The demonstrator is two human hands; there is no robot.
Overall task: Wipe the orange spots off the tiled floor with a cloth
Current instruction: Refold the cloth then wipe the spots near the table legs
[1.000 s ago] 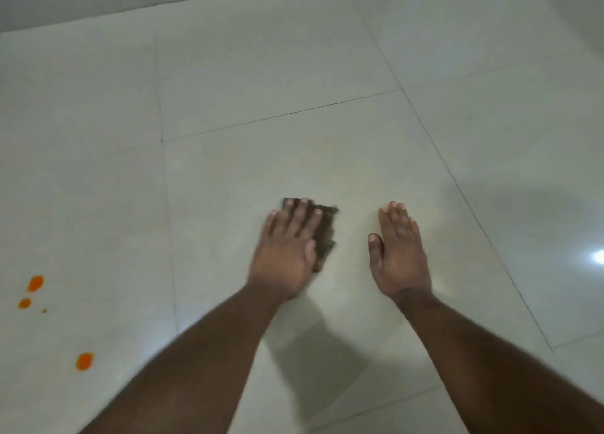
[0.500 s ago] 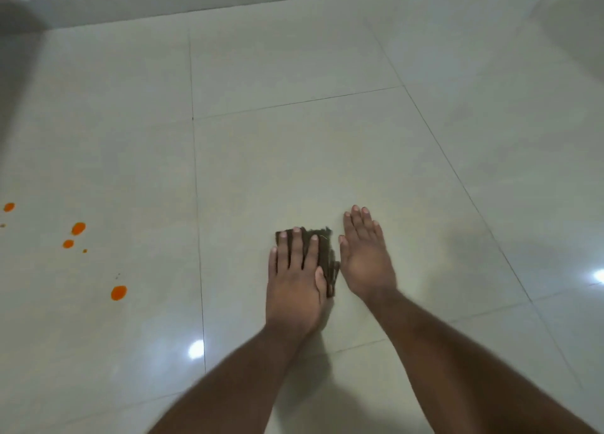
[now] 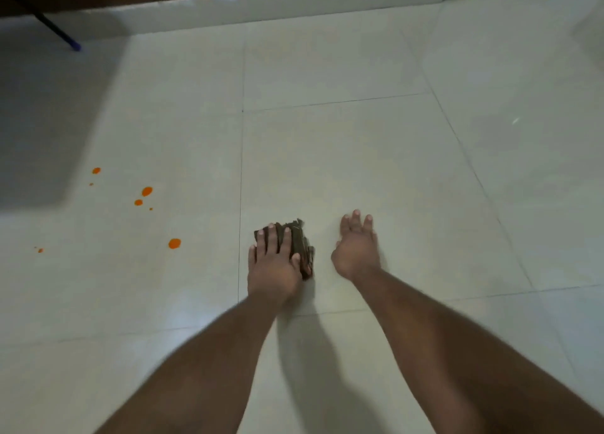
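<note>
A dark brown folded cloth (image 3: 300,245) lies on the pale tiled floor (image 3: 359,159) near the middle of the view. My left hand (image 3: 273,263) presses flat on the cloth with straight fingers, covering most of it. My right hand (image 3: 356,247) rests on the floor just right of the cloth, fingers spread, holding nothing. Several orange spots sit on the tile to the left: the largest orange spot (image 3: 174,243) is closest to the cloth, and a cluster of orange spots (image 3: 146,191) lies farther back, with tiny specks (image 3: 40,250) at the far left.
A white skirting (image 3: 261,5) runs along the far wall under brown wood. A thin dark leg with a blue tip (image 3: 73,45) stands at the back left. A grey shadow covers the floor's left part.
The view has shifted, so the orange spots now sit nearer the centre-left. My right hand has moved away from the cloth to the right and spread its fingers. My left hand stays on the cloth.
</note>
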